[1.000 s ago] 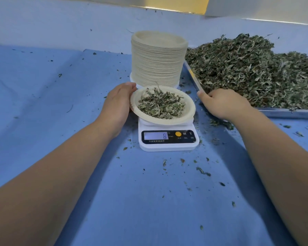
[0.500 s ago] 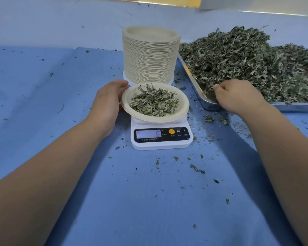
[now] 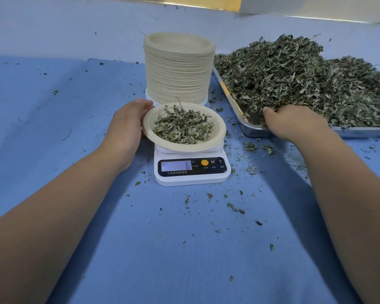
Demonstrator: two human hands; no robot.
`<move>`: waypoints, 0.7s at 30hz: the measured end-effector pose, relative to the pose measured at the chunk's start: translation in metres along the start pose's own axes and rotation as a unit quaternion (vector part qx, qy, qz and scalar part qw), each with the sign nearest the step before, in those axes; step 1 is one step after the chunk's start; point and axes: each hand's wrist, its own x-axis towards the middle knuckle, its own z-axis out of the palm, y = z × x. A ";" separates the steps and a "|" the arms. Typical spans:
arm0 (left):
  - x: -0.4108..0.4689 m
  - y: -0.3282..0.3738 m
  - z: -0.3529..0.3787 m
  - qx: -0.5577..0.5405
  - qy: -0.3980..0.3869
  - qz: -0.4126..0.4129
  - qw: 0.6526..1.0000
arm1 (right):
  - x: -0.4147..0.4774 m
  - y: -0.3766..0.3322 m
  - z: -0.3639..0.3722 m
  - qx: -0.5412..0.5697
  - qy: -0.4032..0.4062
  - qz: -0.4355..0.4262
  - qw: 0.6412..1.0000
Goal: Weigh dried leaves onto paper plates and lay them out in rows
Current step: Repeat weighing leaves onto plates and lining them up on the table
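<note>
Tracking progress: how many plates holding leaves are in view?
1: the plate on the scale, left hand holding its rim. The stack behind looks empty on top; lower plates are hidden.

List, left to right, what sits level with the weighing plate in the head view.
left hand → round beige paper plate of dried leaves → right hand

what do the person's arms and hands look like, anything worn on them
The left forearm and right forearm are bare right to the frame edge, with no sleeves in view. The left hand and right hand wear no gloves, and no watch, bracelet or ring shows on the parts that can be seen.
</note>
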 end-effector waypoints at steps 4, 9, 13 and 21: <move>0.001 0.000 -0.001 0.002 0.005 -0.008 1.000 | -0.001 -0.004 0.003 0.029 0.023 -0.093 0.995; 0.004 -0.003 -0.002 0.011 0.014 -0.013 1.000 | -0.004 -0.012 0.003 0.058 0.059 -0.100 0.991; 0.004 -0.003 -0.002 0.013 0.017 -0.014 1.000 | -0.001 -0.002 -0.003 -0.021 -0.026 -0.010 0.999; 0.005 -0.004 -0.001 0.014 0.015 -0.011 1.000 | -0.003 -0.010 0.006 0.067 -0.029 -0.146 0.987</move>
